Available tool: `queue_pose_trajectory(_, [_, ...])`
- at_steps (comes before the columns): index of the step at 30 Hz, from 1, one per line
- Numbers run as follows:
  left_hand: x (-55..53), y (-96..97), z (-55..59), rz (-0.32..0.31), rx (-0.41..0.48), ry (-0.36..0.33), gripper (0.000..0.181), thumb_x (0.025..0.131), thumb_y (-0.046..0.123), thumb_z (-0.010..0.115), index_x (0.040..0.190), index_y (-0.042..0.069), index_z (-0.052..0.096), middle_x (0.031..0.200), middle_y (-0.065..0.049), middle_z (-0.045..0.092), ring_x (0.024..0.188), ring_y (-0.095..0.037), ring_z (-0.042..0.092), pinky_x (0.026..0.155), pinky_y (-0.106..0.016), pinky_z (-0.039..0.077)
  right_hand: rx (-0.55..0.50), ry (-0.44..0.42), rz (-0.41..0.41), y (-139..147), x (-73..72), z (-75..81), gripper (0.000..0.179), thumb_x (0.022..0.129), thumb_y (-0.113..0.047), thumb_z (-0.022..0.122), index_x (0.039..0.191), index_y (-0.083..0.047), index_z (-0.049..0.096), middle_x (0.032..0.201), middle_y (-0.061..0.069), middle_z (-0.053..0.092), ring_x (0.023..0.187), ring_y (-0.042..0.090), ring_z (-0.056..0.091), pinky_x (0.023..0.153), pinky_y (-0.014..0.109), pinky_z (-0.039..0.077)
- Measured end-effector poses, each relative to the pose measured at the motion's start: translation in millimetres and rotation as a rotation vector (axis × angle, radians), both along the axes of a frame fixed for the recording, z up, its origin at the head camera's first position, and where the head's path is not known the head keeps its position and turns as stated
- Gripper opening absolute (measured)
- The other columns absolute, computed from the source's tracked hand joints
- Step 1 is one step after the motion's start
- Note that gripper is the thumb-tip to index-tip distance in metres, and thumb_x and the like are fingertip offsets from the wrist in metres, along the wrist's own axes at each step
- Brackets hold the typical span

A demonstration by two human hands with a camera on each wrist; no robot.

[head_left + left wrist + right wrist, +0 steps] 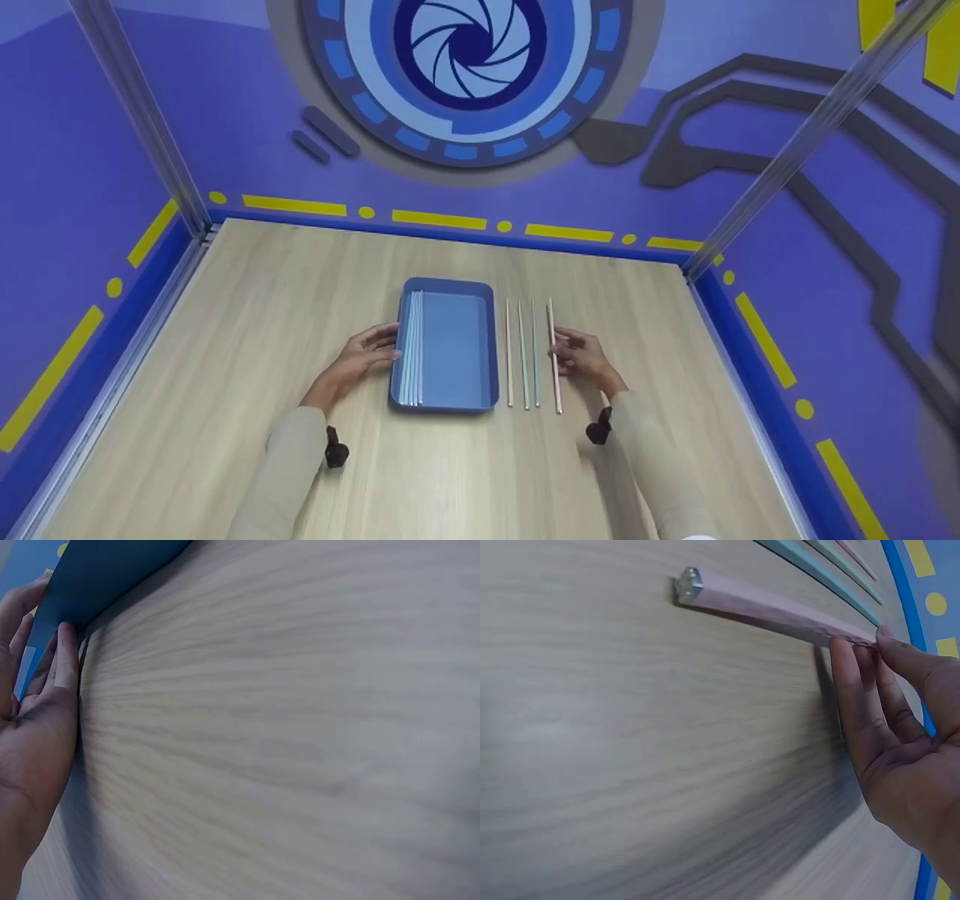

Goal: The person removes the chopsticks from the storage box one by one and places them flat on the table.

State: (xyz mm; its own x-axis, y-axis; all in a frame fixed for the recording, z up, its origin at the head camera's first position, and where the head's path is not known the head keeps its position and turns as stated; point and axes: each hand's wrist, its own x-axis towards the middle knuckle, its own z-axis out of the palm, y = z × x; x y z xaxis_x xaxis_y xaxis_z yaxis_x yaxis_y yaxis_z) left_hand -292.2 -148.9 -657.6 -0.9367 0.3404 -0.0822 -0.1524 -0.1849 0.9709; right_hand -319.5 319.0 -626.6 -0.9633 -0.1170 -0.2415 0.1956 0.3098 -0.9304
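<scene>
A blue rectangular tray (454, 349) sits on the wooden table. Several pale chopsticks (413, 352) lie lengthwise along its left inner side. My left hand (365, 351) rests against the tray's left wall with its fingers extended; in the left wrist view, fingertips touch the wall's outside (105, 577). Right of the tray, my right hand (587, 358) pinches a pink chopstick (757, 604) between thumb and fingertips near its middle. Between the tray and this hand lie a pinkish chopstick (509, 360), a green chopstick (523, 360) and a teal chopstick (535, 360), roughly parallel and apart.
Blue printed walls (420, 187) with metal corner posts (142, 112) enclose the wooden table (300, 255) at the back and both sides. A black wrist mount (335, 450) hangs by the left sleeve, and a similar mount (599, 427) by the right one.
</scene>
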Motion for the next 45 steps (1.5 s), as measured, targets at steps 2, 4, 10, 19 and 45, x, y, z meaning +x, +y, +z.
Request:
queue_pose_trajectory(2, [1.3, 0.1, -0.1, -0.005, -0.005, -0.003, 0.068, 0.094, -0.003, 0.069, 0.154, -0.004, 0.037, 0.156, -0.029, 0.041, 0.144, -0.036, 0.043, 0.101, -0.023, 0.055, 0.017, 0.003, 0.015, -1, 0.4, -2.3, 0.053, 0.099, 0.001, 0.063, 0.149, 0.004, 0.046, 0.108, 0.022, 0.073, 0.082, 0.015, 0.069, 0.064, 0.026, 0.063])
queue_pose_trajectory(4, [2.0, 0.4, -0.2, -0.007, -0.009, 0.003, 0.069, 0.093, -0.003, 0.069, 0.154, -0.004, 0.037, 0.156, -0.030, 0.040, 0.144, -0.036, 0.043, 0.101, -0.022, 0.055, 0.036, 0.005, 0.016, -3, 0.5, -3.0, 0.052, 0.098, 0.002, 0.062, 0.148, 0.005, 0.047, 0.107, 0.021, 0.074, 0.080, 0.015, 0.069, 0.063, 0.024, 0.062])
queue_pose_trajectory(10, [2.0, -0.7, 0.6, -0.010, 0.002, 0.016, 0.069, 0.093, -0.004, 0.068, 0.154, -0.006, 0.036, 0.157, -0.031, 0.039, 0.145, -0.038, 0.043, 0.101, -0.022, 0.055, 0.107, -0.005, -0.004, -9, -1.9, 1.3, 0.051, 0.097, 0.002, 0.063, 0.147, 0.003, 0.051, 0.105, 0.019, 0.074, 0.077, 0.015, 0.067, 0.061, 0.023, 0.061])
queue_pose_trajectory(19, [-0.8, 0.5, 0.0, -0.007, -0.004, 0.007, 0.069, 0.093, -0.005, 0.069, 0.154, -0.004, 0.037, 0.156, -0.029, 0.040, 0.145, -0.038, 0.042, 0.103, -0.021, 0.054, 0.227, 0.023, -0.054, -17, -1.3, 1.3, 0.049, 0.096, -0.004, 0.068, 0.143, 0.002, 0.056, 0.102, 0.016, 0.074, 0.075, 0.014, 0.066, 0.060, 0.021, 0.057])
queue_pose_trajectory(45, [1.5, 0.9, 0.4, 0.024, -0.001, -0.012, 0.067, 0.092, -0.005, 0.069, 0.153, -0.003, 0.040, 0.155, -0.028, 0.043, 0.141, -0.032, 0.046, 0.100, -0.022, 0.056, 0.126, 0.080, 0.091, -36, -11.9, 49.9, 0.038, 0.101, -0.008, 0.061, 0.135, 0.008, 0.059, 0.113, 0.028, 0.069, 0.096, 0.030, 0.072, 0.083, 0.042, 0.063])
